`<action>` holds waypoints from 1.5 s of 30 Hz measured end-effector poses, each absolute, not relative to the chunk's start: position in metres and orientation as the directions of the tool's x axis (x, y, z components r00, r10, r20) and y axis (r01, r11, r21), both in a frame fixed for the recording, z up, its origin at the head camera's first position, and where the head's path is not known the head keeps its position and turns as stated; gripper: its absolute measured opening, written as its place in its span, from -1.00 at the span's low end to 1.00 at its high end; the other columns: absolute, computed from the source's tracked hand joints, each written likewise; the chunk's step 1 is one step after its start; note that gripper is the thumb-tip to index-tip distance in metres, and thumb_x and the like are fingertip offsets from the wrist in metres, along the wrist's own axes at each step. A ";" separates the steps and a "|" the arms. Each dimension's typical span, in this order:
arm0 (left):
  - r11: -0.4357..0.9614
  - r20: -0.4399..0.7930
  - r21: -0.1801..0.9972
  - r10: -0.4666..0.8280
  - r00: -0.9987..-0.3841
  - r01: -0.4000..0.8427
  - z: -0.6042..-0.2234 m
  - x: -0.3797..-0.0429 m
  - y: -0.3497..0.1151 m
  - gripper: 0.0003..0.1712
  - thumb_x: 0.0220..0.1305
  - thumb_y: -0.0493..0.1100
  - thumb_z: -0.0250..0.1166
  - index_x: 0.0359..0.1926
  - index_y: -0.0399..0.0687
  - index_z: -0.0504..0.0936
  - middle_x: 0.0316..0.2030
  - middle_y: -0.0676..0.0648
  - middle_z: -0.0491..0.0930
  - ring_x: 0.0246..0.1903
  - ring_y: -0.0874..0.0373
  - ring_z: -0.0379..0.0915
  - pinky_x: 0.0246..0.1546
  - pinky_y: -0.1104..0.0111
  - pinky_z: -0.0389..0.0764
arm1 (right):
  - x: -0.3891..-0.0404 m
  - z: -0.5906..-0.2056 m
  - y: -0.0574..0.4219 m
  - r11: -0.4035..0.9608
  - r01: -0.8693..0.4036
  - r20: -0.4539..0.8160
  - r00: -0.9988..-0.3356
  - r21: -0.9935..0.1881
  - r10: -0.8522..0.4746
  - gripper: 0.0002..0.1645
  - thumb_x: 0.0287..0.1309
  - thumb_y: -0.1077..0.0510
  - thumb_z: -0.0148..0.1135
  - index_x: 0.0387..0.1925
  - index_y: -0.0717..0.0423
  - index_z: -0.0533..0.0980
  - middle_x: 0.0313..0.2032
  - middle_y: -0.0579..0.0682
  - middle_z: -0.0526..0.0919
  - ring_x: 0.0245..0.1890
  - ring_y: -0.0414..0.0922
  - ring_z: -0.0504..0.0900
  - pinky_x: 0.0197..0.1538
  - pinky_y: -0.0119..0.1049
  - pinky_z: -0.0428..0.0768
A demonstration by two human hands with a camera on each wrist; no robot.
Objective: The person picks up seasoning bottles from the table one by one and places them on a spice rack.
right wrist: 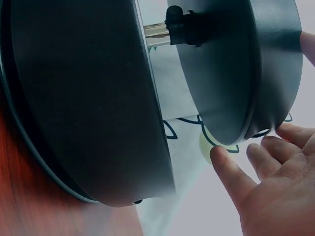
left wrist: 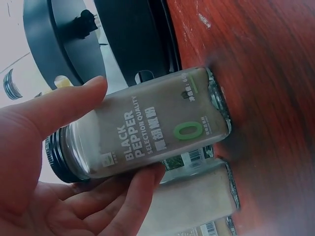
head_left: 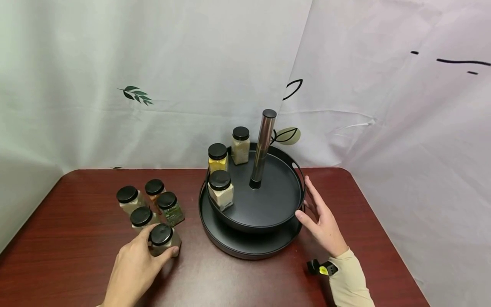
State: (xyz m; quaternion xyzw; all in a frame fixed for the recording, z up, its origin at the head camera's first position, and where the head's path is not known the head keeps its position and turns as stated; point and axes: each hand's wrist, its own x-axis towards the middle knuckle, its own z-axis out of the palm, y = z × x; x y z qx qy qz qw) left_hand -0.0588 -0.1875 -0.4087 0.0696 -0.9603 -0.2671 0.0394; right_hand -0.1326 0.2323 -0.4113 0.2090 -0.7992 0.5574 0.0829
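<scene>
Head view: at 8 o'clock from the pole (head_left: 264, 147) of the two-tier black tray (head_left: 245, 244), the left hand (head_left: 132, 264) pinched the black pepper jar (head_left: 166, 239) between thumb and fingers; whether its base touched the table (head_left: 76, 238) I could not tell. Four other jars (head_left: 171, 212) stood close to it, from 10 to 1 o'clock. The right hand (head_left: 323, 226), at 4 o'clock from the pole, had its fingers spread, thumb touching the rim of the upper tier (head_left: 272, 209). On that tier, three jars (head_left: 222, 194) stood from 9 to 11 o'clock of the pole

"BLACK PEPPER SELECTION QUALITY" on jar (left wrist: 147, 129)
</scene>
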 end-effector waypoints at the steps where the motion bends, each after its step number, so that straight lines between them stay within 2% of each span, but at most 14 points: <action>1: 0.848 0.041 0.518 -0.154 -0.987 -0.111 -0.409 -0.059 -0.188 -0.08 -0.02 0.09 0.61 0.25 -0.31 0.46 -0.52 -0.03 0.63 -0.46 -0.02 0.60 -0.32 -0.09 0.56 | -0.132 -0.411 0.232 0.290 -0.428 0.366 -0.898 -0.856 -0.242 -0.01 0.31 0.39 0.20 0.60 -0.10 -0.03 0.58 -0.01 -0.03 0.49 0.09 0.15 0.36 -0.41 0.31; 5: 0.849 0.030 0.513 -0.160 -0.987 -0.122 -0.408 -0.059 -0.188 -0.08 -0.02 0.12 0.60 0.24 -0.32 0.48 -0.58 0.03 0.57 -0.51 0.05 0.55 -0.37 -0.05 0.56 | -0.132 -0.411 0.231 0.279 -0.433 0.373 -0.896 -0.857 -0.242 0.02 0.29 0.41 0.21 0.60 -0.12 -0.03 0.58 -0.03 -0.04 0.48 0.15 0.17 0.36 -0.42 0.30; 13: 0.852 0.024 0.506 -0.166 -0.986 -0.131 -0.407 -0.059 -0.187 -0.05 -0.04 0.14 0.60 0.24 -0.34 0.48 -0.61 0.04 0.56 -0.55 0.12 0.52 -0.43 0.03 0.55 | -0.131 -0.410 0.228 0.270 -0.430 0.376 -0.897 -0.861 -0.232 0.05 0.25 0.42 0.24 0.61 -0.12 -0.04 0.58 -0.17 -0.03 0.51 0.02 0.12 0.36 -0.45 0.28; 22: 0.851 0.047 0.514 -0.159 -0.986 -0.112 -0.407 -0.057 -0.188 -0.08 -0.06 0.13 0.61 0.21 -0.32 0.51 -0.58 0.05 0.60 -0.53 0.12 0.55 -0.43 0.04 0.55 | -0.133 -0.411 0.227 0.244 -0.420 0.367 -0.900 -0.874 -0.235 0.08 0.25 0.42 0.25 0.61 -0.10 -0.06 0.58 -0.07 -0.04 0.46 0.17 0.20 0.36 -0.46 0.28; 29: 0.848 0.049 0.519 -0.152 -0.987 -0.105 -0.403 -0.057 -0.186 -0.09 -0.05 0.15 0.61 0.21 -0.29 0.52 -0.55 0.04 0.62 -0.54 0.16 0.53 -0.45 0.07 0.55 | -0.131 -0.411 0.228 0.281 -0.403 0.343 -0.908 -0.871 -0.239 0.08 0.26 0.36 0.27 0.61 -0.12 -0.08 0.59 -0.12 -0.06 0.50 0.03 0.15 0.36 -0.45 0.28; 37: 0.856 0.156 0.516 -0.140 -0.978 -0.040 -0.395 -0.054 -0.182 -0.15 -0.08 0.14 0.63 0.15 -0.22 0.57 -0.53 0.05 0.63 -0.53 0.18 0.54 -0.43 0.03 0.55 | -0.130 -0.411 0.229 0.285 -0.396 0.336 -0.911 -0.873 -0.237 0.08 0.26 0.36 0.28 0.61 -0.13 -0.07 0.58 -0.12 -0.04 0.50 0.02 0.16 0.35 -0.46 0.29; 45: 0.859 0.188 0.512 -0.136 -0.973 -0.021 -0.384 -0.052 -0.176 -0.15 -0.09 0.14 0.64 0.18 -0.15 0.58 -0.42 -0.01 0.69 -0.44 0.12 0.59 -0.44 0.08 0.57 | -0.129 -0.411 0.228 0.277 -0.402 0.349 -0.910 -0.873 -0.222 0.07 0.25 0.39 0.28 0.60 -0.15 -0.02 0.57 -0.13 0.00 0.50 0.00 0.16 0.32 -0.47 0.34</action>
